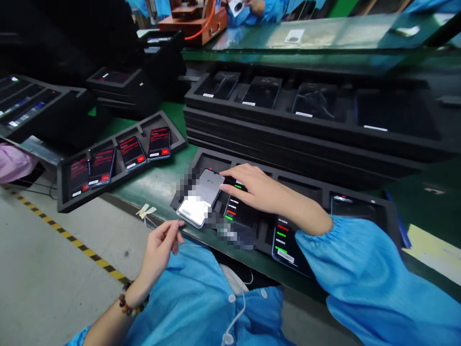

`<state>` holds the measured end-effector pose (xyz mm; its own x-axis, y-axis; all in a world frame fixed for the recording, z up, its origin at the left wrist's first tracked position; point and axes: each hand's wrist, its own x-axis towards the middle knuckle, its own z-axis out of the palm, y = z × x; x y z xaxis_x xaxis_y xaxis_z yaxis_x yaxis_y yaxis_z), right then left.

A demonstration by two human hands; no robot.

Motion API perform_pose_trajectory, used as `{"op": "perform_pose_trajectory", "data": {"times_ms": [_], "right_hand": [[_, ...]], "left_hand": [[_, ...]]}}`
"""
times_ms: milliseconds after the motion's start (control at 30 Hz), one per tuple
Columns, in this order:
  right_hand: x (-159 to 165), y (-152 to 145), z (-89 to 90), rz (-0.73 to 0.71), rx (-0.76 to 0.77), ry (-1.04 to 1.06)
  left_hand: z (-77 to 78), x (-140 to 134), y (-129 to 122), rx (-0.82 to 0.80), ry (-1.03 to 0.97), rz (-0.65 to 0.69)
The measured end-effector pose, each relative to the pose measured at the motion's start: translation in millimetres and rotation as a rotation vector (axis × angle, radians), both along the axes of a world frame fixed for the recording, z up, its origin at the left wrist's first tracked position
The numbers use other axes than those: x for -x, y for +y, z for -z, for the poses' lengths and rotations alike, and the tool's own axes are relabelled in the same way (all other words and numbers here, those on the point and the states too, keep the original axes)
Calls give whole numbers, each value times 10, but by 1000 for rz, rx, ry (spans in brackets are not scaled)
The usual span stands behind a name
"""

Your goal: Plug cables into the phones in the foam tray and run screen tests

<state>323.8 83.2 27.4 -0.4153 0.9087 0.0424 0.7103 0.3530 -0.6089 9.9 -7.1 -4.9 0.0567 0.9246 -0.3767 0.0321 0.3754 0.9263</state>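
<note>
A smartphone (200,199) with a bright grey-white screen lies tilted over the left end of the black foam tray (387,211). My right hand (252,187) reaches across the tray, its thumb and forefinger gripping the phone's upper right edge. Just below the phone's lower end is my left hand (162,245), closed in a pinch; whatever sits between its fingertips is too small to make out. To the right, a dark phone (284,235) showing red and green lines rests in the tray, partly behind my right sleeve. Blurred blocks cover part of the middle of the tray.
At the left, another foam tray (108,192) holds several phones with red text on their screens. Behind stand stacked trays (306,132) of dark phones. A yellow paper (435,252) lies at the right. Across the bench, a co-worker's blue sleeve (272,9) shows.
</note>
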Motion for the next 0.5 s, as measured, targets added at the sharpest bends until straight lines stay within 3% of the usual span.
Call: {"op": "perform_pose_trajectory", "data": {"times_ms": [300, 500], "right_hand": [[231, 336, 2, -45, 125, -83], [226, 388, -45, -38, 147, -52]], "left_hand": [[34, -5, 126, -24, -33, 9], [-17, 34, 281, 248, -233, 90]]}}
